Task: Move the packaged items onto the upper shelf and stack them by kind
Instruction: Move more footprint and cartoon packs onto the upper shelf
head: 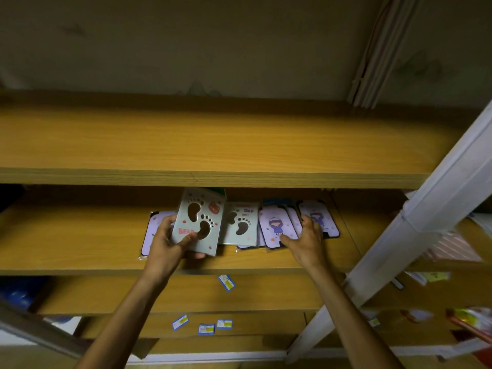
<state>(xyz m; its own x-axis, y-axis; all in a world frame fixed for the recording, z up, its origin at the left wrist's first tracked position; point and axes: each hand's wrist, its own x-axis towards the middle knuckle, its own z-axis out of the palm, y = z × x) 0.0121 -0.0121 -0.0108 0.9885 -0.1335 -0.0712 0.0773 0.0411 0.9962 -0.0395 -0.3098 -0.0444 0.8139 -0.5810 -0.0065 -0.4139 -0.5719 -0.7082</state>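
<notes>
My left hand (170, 242) grips a grey footprint-cutout package (198, 222), lifted and tilted above the lower shelf (80, 241). A second grey footprint package (241, 223) lies flat just right of it. My right hand (306, 237) rests on several purple cartoon-girl packages (275, 225), fingers spread over their edges; whether it grips one is unclear. Another purple package (319, 217) lies at the right end, and one more (151, 235) shows behind my left hand. The upper shelf (213, 139) is a bare wooden board above.
A white metal post (415, 227) slants down the right side. Small blue price labels (226, 283) stick to the shelf fronts below. Cluttered packages (474, 318) lie at the far right. A pipe bundle (372, 57) runs up the back wall.
</notes>
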